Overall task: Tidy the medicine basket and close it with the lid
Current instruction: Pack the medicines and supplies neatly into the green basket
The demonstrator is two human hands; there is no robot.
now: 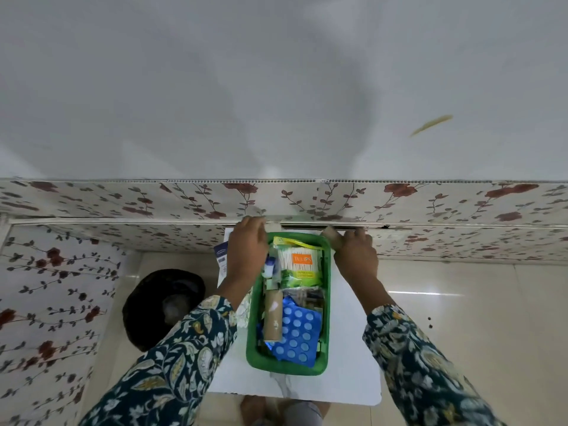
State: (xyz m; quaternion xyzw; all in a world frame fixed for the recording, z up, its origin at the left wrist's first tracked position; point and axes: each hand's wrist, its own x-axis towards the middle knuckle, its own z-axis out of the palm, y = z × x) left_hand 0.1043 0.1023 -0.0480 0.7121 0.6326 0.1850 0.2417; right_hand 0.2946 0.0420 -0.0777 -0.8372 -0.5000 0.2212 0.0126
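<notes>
A green medicine basket (326,302) stands lengthwise on a small white table (350,364). It holds a pack of cotton buds (299,265), a tan roll (273,315), a blue blister pack (296,330), a clear packet (304,298) and a small white bottle (270,269). My left hand (246,250) is at the basket's far left corner. My right hand (353,253) is at its far right corner. The fingers of both hands curl at the wall ledge. What they touch is hidden. I cannot make out a lid.
A white leaflet or box with blue print (222,259) lies under my left wrist. On the tiled floor to the left sits a black round object (163,305). A floral wall panel (123,198) runs right behind the table.
</notes>
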